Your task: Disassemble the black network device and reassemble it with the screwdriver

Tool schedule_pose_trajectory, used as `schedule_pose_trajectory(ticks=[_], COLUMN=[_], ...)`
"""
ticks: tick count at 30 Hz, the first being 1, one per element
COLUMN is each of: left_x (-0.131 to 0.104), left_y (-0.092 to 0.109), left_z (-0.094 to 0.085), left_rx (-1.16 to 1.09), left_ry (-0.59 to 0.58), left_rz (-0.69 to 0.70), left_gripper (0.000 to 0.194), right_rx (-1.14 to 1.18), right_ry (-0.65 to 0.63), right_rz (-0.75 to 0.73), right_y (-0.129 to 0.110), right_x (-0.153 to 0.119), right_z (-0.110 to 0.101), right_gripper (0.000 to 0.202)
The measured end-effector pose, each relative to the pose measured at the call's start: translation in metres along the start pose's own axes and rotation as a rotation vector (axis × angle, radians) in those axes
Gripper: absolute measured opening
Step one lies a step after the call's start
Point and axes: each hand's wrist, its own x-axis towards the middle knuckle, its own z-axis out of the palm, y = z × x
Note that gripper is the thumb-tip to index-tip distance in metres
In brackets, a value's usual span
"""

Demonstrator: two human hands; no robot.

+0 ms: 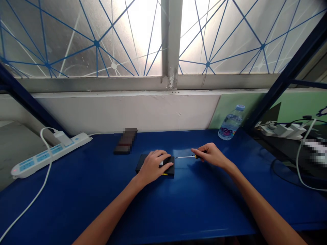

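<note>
On the blue table lies a flat black box (171, 168) with a small yellow label on its near side. My left hand (154, 165) is over the box and grips it, fingers across its top, hiding much of it. My right hand (211, 154) is closed around the black and yellow handle of a screwdriver (186, 157). The thin metal shaft points left, level, with its tip just off the box's right end. Something small and dark shows at the tip, too small to name.
A white power strip (55, 153) with a plugged-in adapter and white cable lies at the left. A blurred dark object (126, 141) rests behind the box. At the back right, a water bottle (231, 123) leans. Another power strip (282, 131) and cables are at the far right.
</note>
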Motion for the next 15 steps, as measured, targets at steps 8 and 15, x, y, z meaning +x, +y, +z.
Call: schedule_pose_trajectory(ticks=[8, 15], left_x=[0.002, 0.002], left_y=[0.01, 0.012], left_z=[0.0, 0.002], left_rx=[-0.104, -0.129], left_ry=[0.092, 0.128], left_rz=[-0.003, 0.005], left_gripper=[0.016, 0.012], right_rx=[-0.016, -0.01], right_ry=[-0.007, -0.025], right_rz=[0.003, -0.009], right_y=[-0.004, -0.008], right_x=[0.0, -0.001], right_z=[0.008, 0.011], right_gripper=[0.058, 0.06])
